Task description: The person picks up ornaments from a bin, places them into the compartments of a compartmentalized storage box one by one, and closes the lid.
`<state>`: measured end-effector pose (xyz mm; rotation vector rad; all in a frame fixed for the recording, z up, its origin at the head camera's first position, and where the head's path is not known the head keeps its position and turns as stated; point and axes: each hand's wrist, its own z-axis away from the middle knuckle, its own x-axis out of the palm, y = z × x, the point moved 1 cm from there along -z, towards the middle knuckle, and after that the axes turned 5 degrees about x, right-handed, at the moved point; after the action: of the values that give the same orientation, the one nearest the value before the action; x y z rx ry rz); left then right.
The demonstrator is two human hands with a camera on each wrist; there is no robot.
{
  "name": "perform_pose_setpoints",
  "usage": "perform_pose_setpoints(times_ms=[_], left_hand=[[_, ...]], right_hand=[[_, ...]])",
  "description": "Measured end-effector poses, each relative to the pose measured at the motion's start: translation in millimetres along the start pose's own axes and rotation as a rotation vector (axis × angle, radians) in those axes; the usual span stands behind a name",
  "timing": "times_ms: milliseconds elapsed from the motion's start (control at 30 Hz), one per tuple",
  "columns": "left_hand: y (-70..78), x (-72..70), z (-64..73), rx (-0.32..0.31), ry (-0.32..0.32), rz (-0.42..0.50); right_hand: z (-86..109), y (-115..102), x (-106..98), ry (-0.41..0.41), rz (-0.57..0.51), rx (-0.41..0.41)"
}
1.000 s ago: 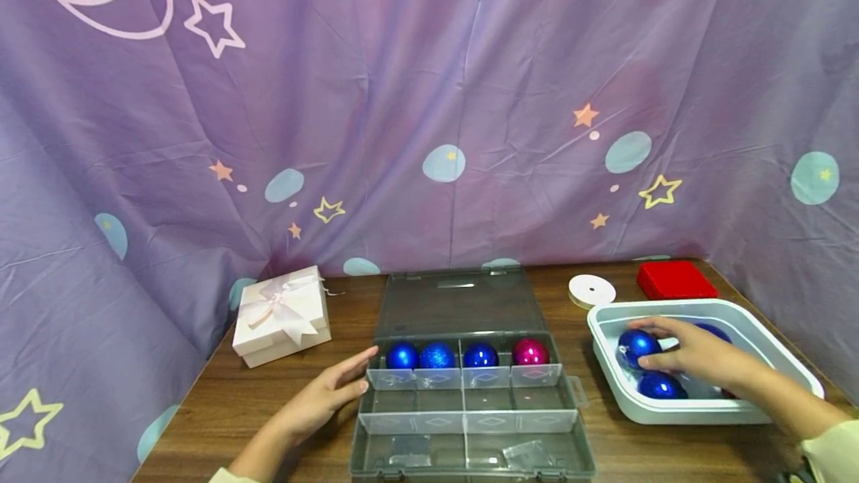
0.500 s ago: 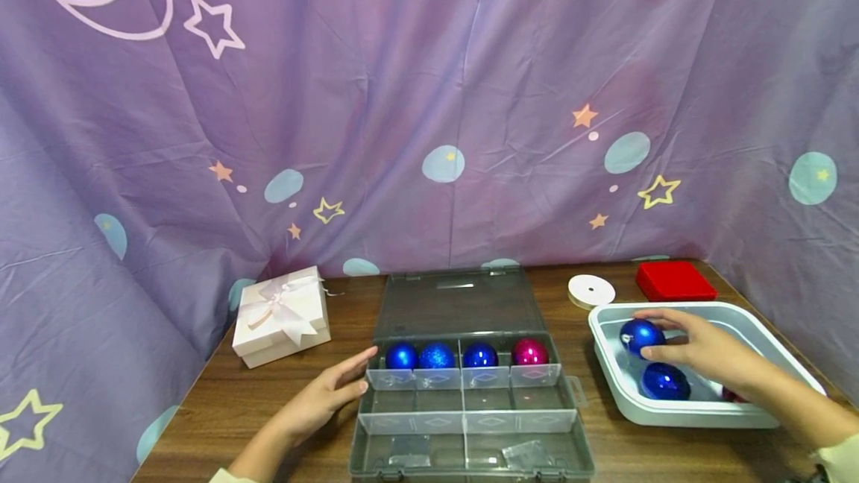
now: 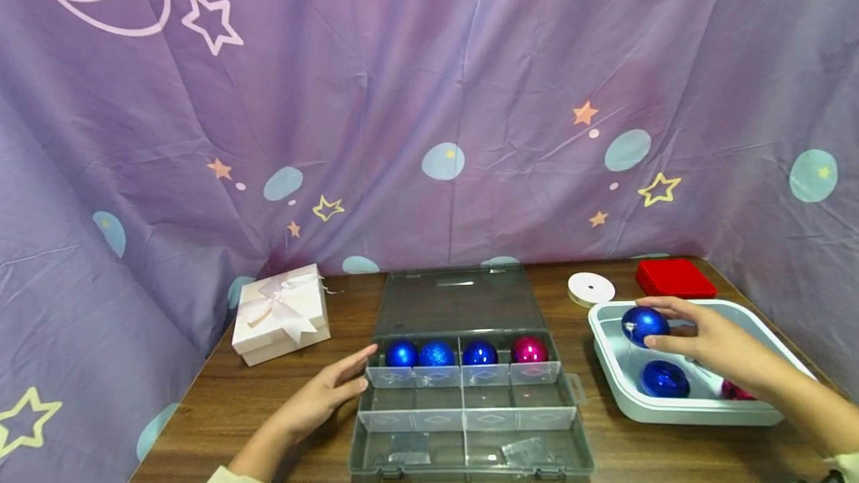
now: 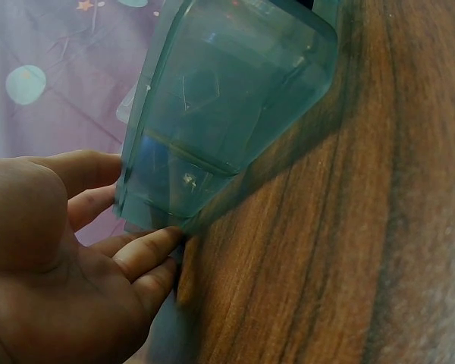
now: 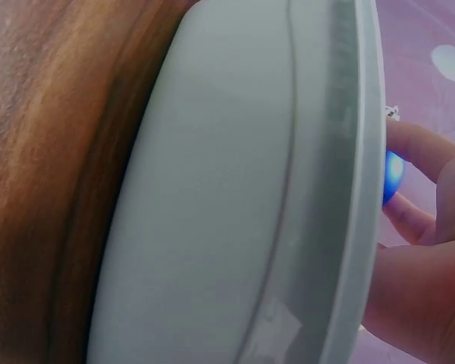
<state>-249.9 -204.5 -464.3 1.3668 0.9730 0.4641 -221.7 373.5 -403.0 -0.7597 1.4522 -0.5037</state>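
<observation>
With thumb and fingers my right hand [image 3: 718, 345] grips a shiny blue Christmas ball [image 3: 644, 327], raised a little over the white tub [image 3: 620, 397]. Inside the tub lie another blue ball [image 3: 665, 379] and a magenta ball [image 3: 736, 391], partly hidden by the forearm. My left hand [image 3: 321, 402] touches the left side of a clear grey compartment box [image 3: 439, 421], its lid folded back. The left wrist view shows those fingers [image 4: 148, 254] extended against the box wall. Along the box's back row sit several blue balls [image 3: 438, 353] and one magenta ball [image 3: 530, 350].
A white gift box [image 3: 282, 315] with a ribbon stands at the left. Behind the tub are a white ribbon spool [image 3: 591, 288] and a red box [image 3: 675, 278]. Small clear plastic pieces [image 3: 411, 448] lie in the front compartments. A purple curtain [image 3: 403, 95] hangs behind the table.
My right hand has lifted the blue ball up from inside the tub, slightly to the right. The other blue ball has shifted a little in the tub. My left hand has stayed put.
</observation>
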Motion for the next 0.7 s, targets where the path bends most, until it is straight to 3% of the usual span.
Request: perform_pose_setpoints(times_ms=[700], left_hand=[[2.0, 0.3, 0.4, -0.028, 0.005, 0.015]], right_hand=[[-0.6, -34.8, 5.7, 0.015, -0.001, -0.064]])
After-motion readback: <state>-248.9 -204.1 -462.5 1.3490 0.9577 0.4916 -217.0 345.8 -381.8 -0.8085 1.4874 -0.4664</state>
